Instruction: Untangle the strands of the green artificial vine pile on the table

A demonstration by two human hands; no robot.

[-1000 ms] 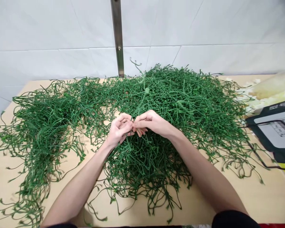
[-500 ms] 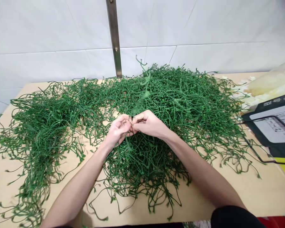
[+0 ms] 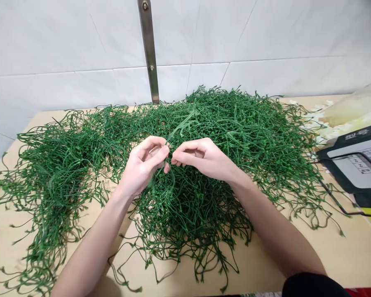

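My left hand (image 3: 146, 165) pinches the lower end of a green branched plant stem (image 3: 185, 123) between thumb and forefinger. The stem slants up and to the right, its forked tips blurred. Close beside it, my right hand (image 3: 204, 159) has thumb and fingertips pressed together; whatever lies between them is too small to make out. Both hands hover over a dense heap of thin green stems (image 3: 191, 210) with small forked tips, which look like artificial plant stems.
More green stems spread left (image 3: 58, 177) and along the back (image 3: 250, 123) of the wooden table (image 3: 336, 260). White petals (image 3: 321, 132) lie at the right, near a dark printed box (image 3: 355, 165) and a black wire frame (image 3: 336, 202). A metal strip (image 3: 150, 49) runs up the tiled wall.
My hands have drawn slightly apart, the left moving left and up. The stem has swung lower and now leans further right.
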